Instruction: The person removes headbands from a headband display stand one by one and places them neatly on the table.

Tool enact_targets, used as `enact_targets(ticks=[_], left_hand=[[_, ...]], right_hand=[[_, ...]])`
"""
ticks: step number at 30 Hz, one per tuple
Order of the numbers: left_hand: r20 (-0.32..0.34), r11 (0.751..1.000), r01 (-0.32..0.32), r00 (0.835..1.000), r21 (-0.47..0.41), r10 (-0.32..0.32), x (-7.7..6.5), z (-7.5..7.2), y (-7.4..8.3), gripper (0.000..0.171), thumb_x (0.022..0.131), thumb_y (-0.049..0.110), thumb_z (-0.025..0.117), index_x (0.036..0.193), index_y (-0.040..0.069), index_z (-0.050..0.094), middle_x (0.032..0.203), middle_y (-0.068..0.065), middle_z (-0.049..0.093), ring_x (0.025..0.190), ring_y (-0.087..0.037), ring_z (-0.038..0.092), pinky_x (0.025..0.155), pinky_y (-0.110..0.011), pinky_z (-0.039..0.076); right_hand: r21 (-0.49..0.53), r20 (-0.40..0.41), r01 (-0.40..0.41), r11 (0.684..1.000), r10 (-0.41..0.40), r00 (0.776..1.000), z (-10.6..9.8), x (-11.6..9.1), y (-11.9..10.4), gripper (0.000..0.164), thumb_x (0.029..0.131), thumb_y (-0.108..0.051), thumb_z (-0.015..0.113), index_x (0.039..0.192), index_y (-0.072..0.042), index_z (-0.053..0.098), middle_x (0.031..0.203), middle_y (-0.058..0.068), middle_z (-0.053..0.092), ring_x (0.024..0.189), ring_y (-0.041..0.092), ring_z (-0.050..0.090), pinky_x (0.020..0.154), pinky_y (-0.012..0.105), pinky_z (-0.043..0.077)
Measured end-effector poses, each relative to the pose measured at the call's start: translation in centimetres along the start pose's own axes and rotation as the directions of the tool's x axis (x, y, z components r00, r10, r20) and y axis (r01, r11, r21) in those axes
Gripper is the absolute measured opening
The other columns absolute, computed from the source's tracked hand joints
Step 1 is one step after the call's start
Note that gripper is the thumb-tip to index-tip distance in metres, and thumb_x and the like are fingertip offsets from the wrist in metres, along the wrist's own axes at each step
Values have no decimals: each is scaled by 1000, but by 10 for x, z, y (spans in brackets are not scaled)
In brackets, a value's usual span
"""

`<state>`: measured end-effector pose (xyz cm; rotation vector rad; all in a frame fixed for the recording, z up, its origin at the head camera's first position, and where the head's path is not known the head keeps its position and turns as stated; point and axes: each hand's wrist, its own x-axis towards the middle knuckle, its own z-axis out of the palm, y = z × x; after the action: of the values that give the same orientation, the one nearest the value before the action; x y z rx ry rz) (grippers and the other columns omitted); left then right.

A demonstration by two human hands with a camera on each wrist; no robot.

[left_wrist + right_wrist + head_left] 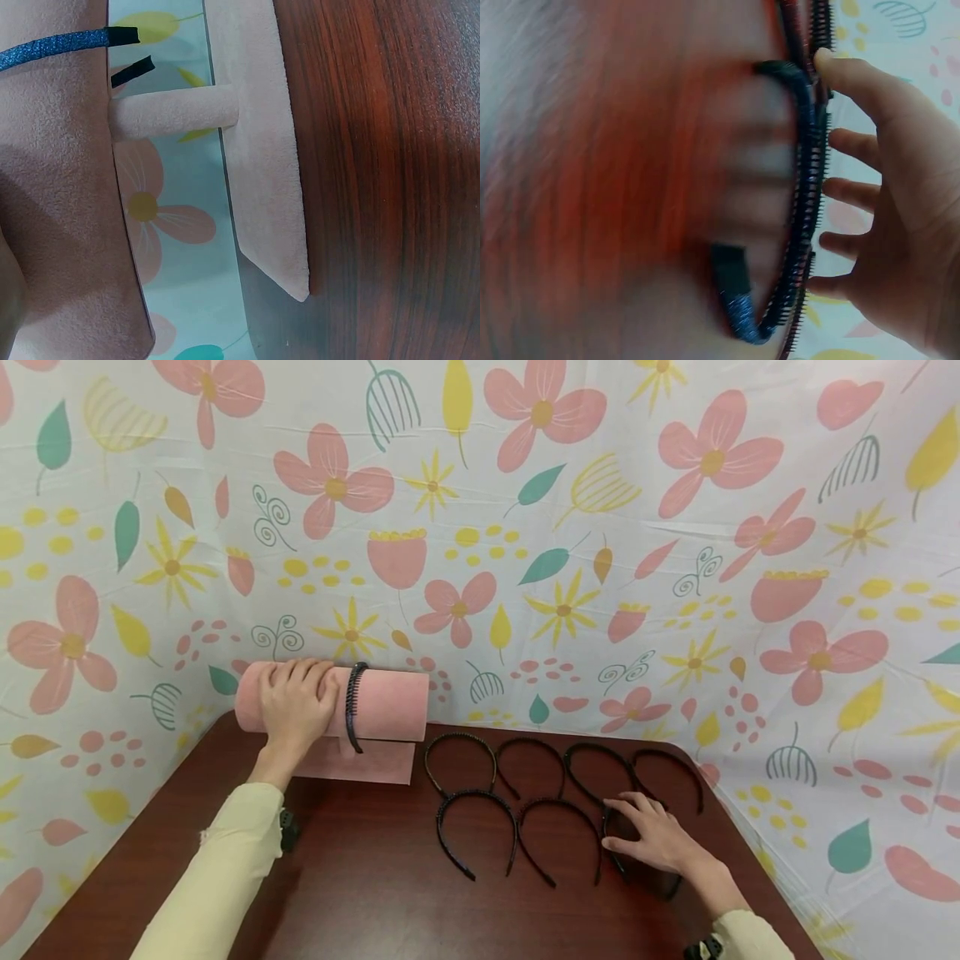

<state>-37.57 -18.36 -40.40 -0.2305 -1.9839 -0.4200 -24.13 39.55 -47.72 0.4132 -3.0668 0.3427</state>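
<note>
A pink fabric-covered headband stand [390, 706], with a horizontal roll on a post and flat base, stands at the table's back left. My left hand [295, 706] lies over the roll's left part, fingers curving over its top. Beside it, a dark blue glittery toothed headband [352, 702] sits around the roll; its ends [124, 36] show in the left wrist view. At the right, my right hand [656, 835] hovers with fingers spread over a dark toothed headband [804, 165]. No grip shows, and whether the fingertips touch it I cannot tell.
Several dark headbands lie in two rows on the brown table [360, 877]. The back row includes one headband [461, 739] near the stand; the front row includes another headband [480, 795]. A flower-print cloth [480, 527] hangs behind the table and along its sides.
</note>
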Motion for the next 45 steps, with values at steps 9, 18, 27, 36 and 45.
enact_targets(ticks=[9,18,27,36,45], left_hand=[[-2,1000,-7,1000,9,7,0,1,0,38,97,35,48,107,10,75,106,-13,72,105,-36,62,103,-57,35],[-6,1000,-12,1000,16,12,0,2,0,37,96,35,49,106,11,75,106,-12,72,104,-36,62,102,-56,36],[15,1000,-5,1000,29,5,-1,1,-3,41,98,36,45,108,11,74,108,-12,72,106,-36,61,104,-56,35],[20,1000,-2,1000,24,1,0,0,-3,41,98,37,44,109,11,74,109,-13,72,107,-36,61,104,-57,34],[-13,1000,0,1000,7,0,-1,1,-2,38,96,37,48,106,11,75,106,-12,72,105,-36,62,103,-56,36]], right_hand=[[28,-144,114,993,-109,984,-14,11,-22,66,89,-56,65,143,-21,52,147,11,46,132,43,39,93,73,34],[45,-253,227,973,-209,945,-25,29,-47,52,93,-42,67,138,-20,55,140,8,51,124,31,50,91,54,48],[2,-337,290,957,-272,901,-33,52,-76,41,93,-36,68,130,-19,62,127,0,60,116,25,55,89,49,51],[-13,-366,328,944,-310,877,-41,70,-110,41,93,-32,68,129,-13,63,125,4,62,110,26,60,87,47,52],[-5,-386,379,925,-352,853,-45,88,-141,37,94,-33,67,127,-18,64,119,2,65,108,22,63,88,43,53]])
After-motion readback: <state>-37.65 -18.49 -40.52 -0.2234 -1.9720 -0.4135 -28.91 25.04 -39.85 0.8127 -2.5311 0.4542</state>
